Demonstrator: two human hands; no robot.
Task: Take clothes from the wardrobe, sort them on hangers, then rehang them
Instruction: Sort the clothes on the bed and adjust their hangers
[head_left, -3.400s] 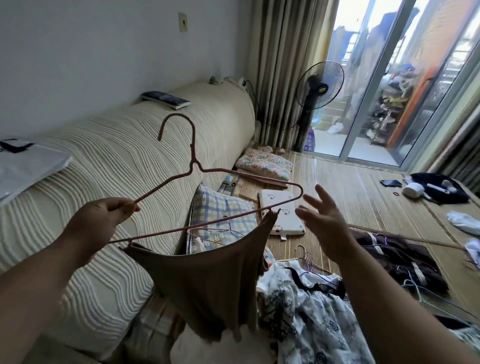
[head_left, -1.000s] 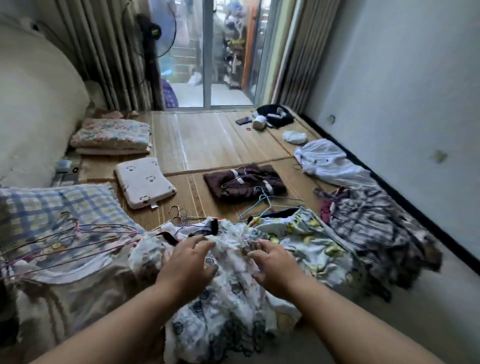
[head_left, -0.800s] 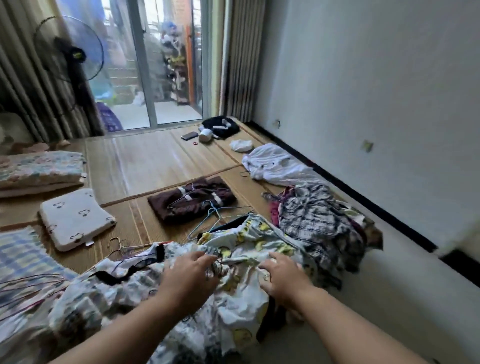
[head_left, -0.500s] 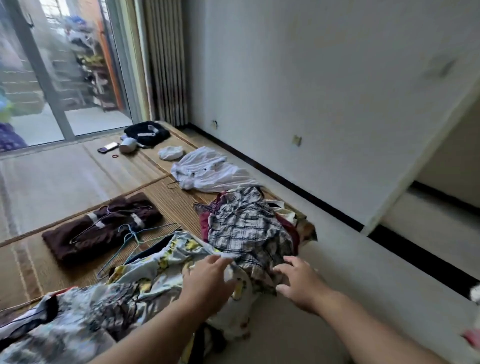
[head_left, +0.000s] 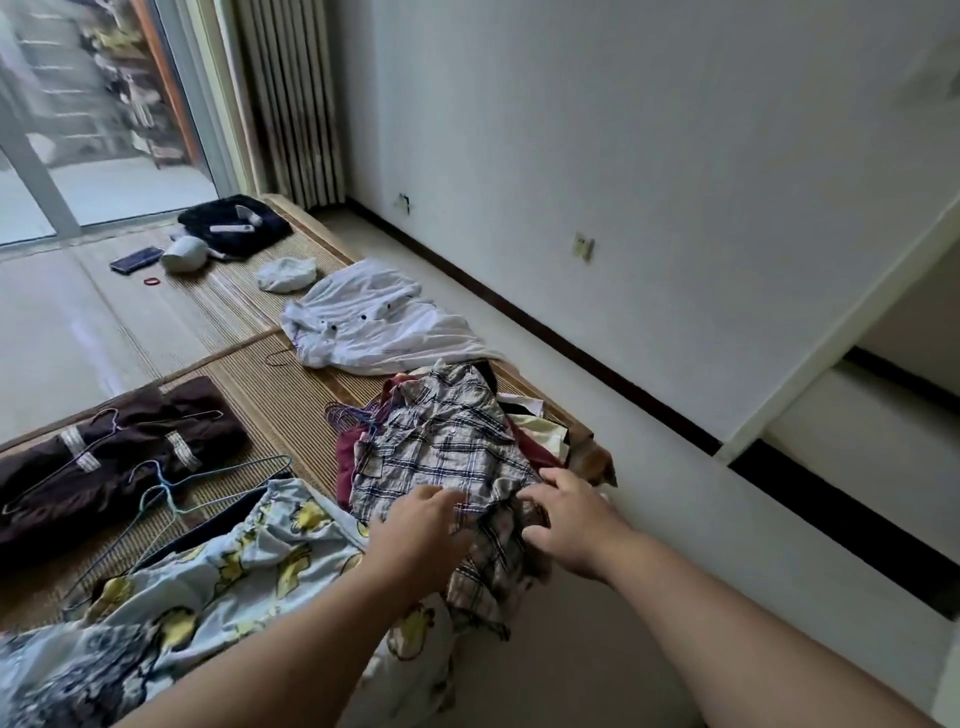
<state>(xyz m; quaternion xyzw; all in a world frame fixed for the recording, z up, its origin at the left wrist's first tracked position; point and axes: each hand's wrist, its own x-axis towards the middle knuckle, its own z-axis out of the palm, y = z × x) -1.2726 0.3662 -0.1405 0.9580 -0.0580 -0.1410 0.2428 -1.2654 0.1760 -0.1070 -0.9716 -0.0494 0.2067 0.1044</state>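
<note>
A plaid shirt (head_left: 457, 447) tops a heap of clothes on the woven mat (head_left: 280, 410), over a maroon garment (head_left: 344, 462). My left hand (head_left: 415, 535) and my right hand (head_left: 566, 525) both curl their fingers into the shirt's near edge. A pale blue garment with yellow print (head_left: 249, 561) lies under my left forearm. Blue and green wire hangers (head_left: 171, 488) lie beside it. Purple hangers (head_left: 347, 415) poke out at the heap's far left. A white shirt (head_left: 374, 327) is spread farther back. At the left lies a brown garment (head_left: 104, 457) with wire hangers on it.
Near the glass door lie a black bag (head_left: 234, 223), a white hair dryer (head_left: 184, 253), a phone (head_left: 136, 259), a red hair tie (head_left: 152, 281) and a white cap (head_left: 285, 273). The wall with its dark skirting runs along the right. A striped curtain (head_left: 291, 98) hangs in the corner.
The hanger with the brown garment has left my left hand. My view swung right, and both hands moved from the printed garments onto the plaid shirt.
</note>
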